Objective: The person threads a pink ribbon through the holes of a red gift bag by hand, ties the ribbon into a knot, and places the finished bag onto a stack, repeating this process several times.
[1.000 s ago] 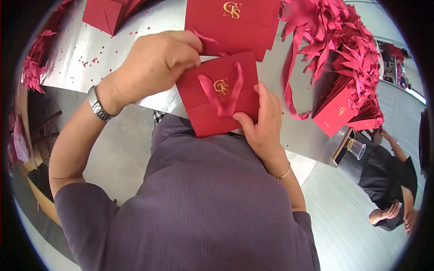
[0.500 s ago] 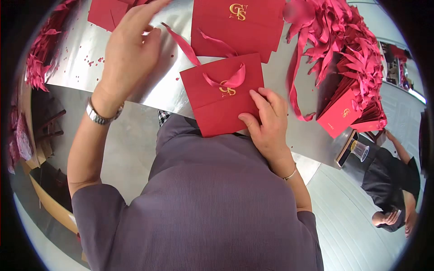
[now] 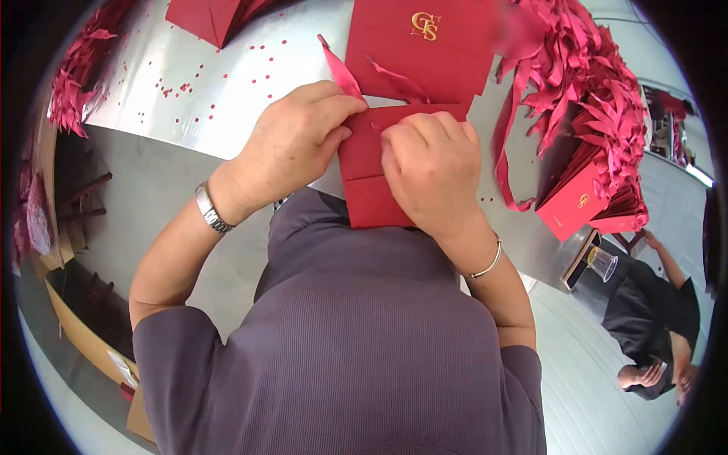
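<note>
A red paper gift bag (image 3: 365,203) lies flat at the table's front edge, against my body. My left hand (image 3: 299,140) is closed at its upper left corner, thumb and fingers pinched on the edge. Just beyond those fingers a loose ribbon end (image 3: 343,72) sticks up, and a second ribbon end (image 3: 400,80) lies to its right. My right hand (image 3: 436,174) is curled over the bag's front, closed around the ribbon handle (image 3: 377,128), of which only a small bit shows. The hand covers the bag's gold lettering.
More red bags with a gold logo (image 3: 417,57) lie behind. Red folded bags (image 3: 220,19) lie at the back left. Small red dots (image 3: 182,89) are scattered over the metal table (image 3: 152,125). Ribboned bags (image 3: 572,205) are heaped right, near a plastic cup (image 3: 603,263) and a person (image 3: 652,303).
My left hand has come down and right from above the table to the bag's corner. My right hand has moved up from the bag's right edge onto its front, over the ribbon handle.
</note>
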Demonstrator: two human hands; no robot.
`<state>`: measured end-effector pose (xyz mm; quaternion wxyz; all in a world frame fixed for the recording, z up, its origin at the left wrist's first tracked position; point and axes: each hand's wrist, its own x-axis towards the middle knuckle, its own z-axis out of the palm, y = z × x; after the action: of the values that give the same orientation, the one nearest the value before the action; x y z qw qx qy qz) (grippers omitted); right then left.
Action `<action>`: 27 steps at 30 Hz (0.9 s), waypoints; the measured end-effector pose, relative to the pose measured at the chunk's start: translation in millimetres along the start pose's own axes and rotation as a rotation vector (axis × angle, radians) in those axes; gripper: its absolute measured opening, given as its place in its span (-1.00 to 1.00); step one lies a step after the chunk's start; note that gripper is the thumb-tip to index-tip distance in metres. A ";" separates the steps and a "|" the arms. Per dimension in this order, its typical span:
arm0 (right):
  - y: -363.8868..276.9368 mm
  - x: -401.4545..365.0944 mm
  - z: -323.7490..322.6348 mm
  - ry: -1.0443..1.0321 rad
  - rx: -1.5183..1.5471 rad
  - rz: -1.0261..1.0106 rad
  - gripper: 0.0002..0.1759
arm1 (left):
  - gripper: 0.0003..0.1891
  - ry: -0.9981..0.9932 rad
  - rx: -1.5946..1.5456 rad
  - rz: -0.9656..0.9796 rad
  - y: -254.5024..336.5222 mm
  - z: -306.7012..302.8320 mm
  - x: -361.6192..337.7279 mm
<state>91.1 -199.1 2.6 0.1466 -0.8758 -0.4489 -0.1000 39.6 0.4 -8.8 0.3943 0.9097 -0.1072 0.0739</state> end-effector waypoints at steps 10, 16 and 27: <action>15.7 10.5 13.5 0.486 0.040 -0.034 -0.67 | -0.58 -0.057 0.017 -0.046 6.7 -5.0 5.2; 4.7 -33.5 -12.2 0.096 0.143 0.336 -0.20 | -0.61 0.010 -0.045 0.001 -9.5 -2.5 10.9; 11.7 -62.1 6.7 0.161 0.164 0.285 -0.38 | -0.84 -0.013 0.387 0.142 0.8 10.8 61.3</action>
<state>65.0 -250.2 -24.7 0.2659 -0.9048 -0.3136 -0.1109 99.2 -16.5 -2.1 0.2054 0.9591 -0.1571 0.1150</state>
